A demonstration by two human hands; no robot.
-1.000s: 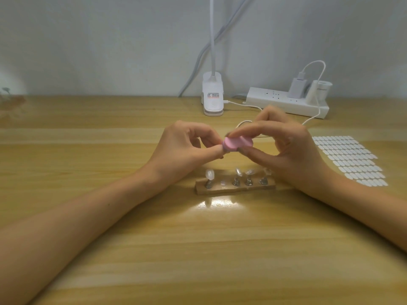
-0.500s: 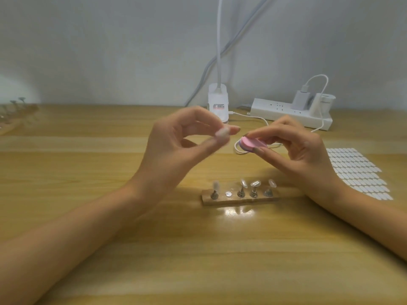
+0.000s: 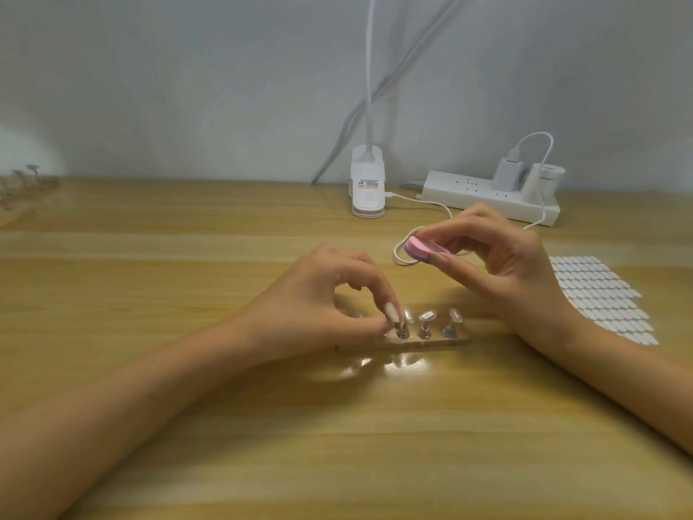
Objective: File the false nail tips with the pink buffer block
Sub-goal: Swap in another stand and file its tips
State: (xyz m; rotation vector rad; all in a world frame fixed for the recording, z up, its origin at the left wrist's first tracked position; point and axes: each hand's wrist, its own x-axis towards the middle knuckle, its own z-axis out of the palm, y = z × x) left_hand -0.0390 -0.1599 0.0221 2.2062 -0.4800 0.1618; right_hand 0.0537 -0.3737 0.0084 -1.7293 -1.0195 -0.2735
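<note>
A wooden table [image 3: 187, 425] against a grey wall carries one clip lamp base [image 3: 368, 193], one power strip [image 3: 483, 198] with two plugs, one sheet of white tabs [image 3: 600, 290], and one wooden holder [image 3: 446, 342]. The left hand [image 3: 318, 305] pinches one nail tip [image 3: 392, 316] between thumb and forefinger at the holder; three more tips [image 3: 426, 316] stand to its right, and a fifth shows blurred behind the hand. The right hand [image 3: 502, 268] grips the one pink buffer block [image 3: 423, 249] between thumb and fingers, raised behind the holder.
</note>
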